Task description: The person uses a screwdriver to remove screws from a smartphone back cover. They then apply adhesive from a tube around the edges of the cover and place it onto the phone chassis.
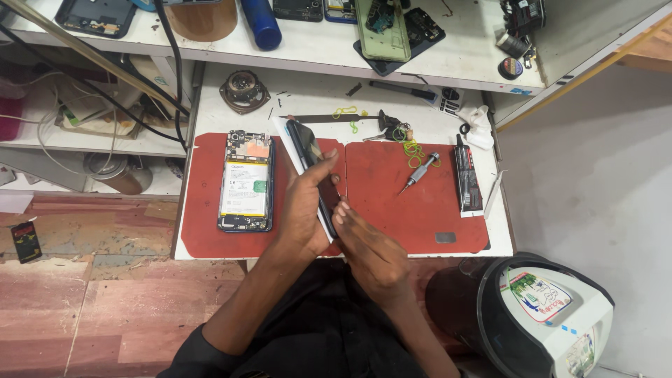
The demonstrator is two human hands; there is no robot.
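At the centre of the frame the left hand (302, 210) has its fingers (323, 168) curled shut around a dark phone panel (308, 157), held on edge and tilted so its top leans toward the upper left; a thin white sheet lies against its left face. The right hand (367, 241) comes in from the lower right, its fingers (341, 210) bunched together and pressed against the lower edge of the panel, though whether they pinch it or only touch it cannot be told. Both hands hover above two red mats (413, 203) laid side by side on a white table (315, 94). On the left mat lies an opened phone (246, 180), its back off, showing a pale battery and circuit boards. On the right mat rests a small screwdriver (420, 171), with yellow-green rubber bands near it, and at the mat's right edge a black glue tube (467, 175). A round speaker (244, 91) sits on the table in the upper left. Above, a white shelf (448, 63) carries more phone parts, a blue bottle (260, 22) and a pale green phone case (381, 29). A helmet (539, 315) fills the lower right, and reddish floor tiles the lower left.
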